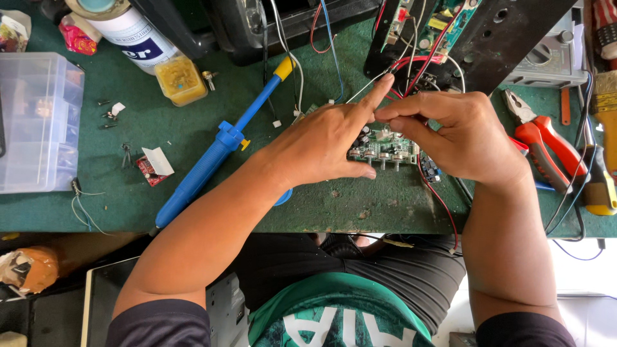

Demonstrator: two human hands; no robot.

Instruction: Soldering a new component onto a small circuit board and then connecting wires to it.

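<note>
- Hands meet over a green-covered workbench [193, 128], seen from above the person's own arms.
- The left hand [321, 144] rests on a small green circuit board [385, 151], thumb along its near edge, forefinger stretched out toward the wires.
- The right hand [463, 138] is pinched shut, thumb and forefinger closed on something thin beside the left fingertip; likely a red wire [437, 196], though I cannot tell for sure.
- The board lies flat at the bench's middle, tethered by wires to a black panel [514, 38] behind.
- A blue desoldering pump [212, 157] lies untouched to the left, red-handled pliers [546, 144] to the right.
- The wiring looks unfinished: leads hang loose, and loose screws [106, 115] lie near a clear plastic box [38, 122].
</note>
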